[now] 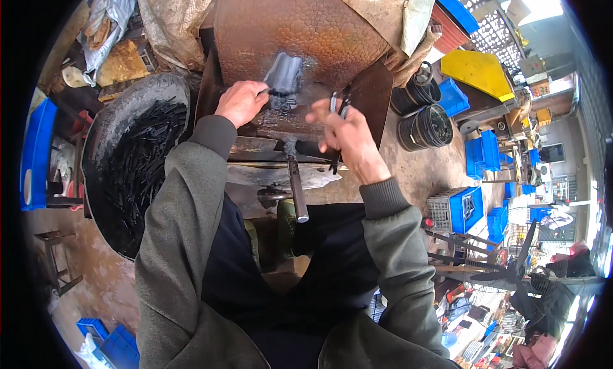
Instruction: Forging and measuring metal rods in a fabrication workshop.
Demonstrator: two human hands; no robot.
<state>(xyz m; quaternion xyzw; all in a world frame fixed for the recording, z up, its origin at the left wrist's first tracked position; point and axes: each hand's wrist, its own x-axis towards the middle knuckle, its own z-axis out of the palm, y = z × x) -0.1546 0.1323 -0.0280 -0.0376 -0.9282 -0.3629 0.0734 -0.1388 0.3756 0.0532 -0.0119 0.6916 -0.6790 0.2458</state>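
My left hand (242, 103) is closed at the left of a worn metal machine, its fingertips by a small dark piece at the foot of a grey, smooth patch (285, 72). What those fingers pinch is too small to make out. Across from it, my right hand (348, 136) is curled around several thin black strips (343, 106), whose ends stick out above and below the fingers; part of this hand is blurred. Between and below the hands, a round metal bar (297, 190) points toward me. To the left stands a big grey basin (96, 142) heaped with similar black strips (143, 158).
A brown, pitted metal guard (287, 18) rises behind the machine, with sacking (175, 24) beside it. Black buckets (424, 128) stand at the right, near blue crates (482, 153). A small stool (57, 260) is at the far left, and a fan (520, 267) at the lower right.
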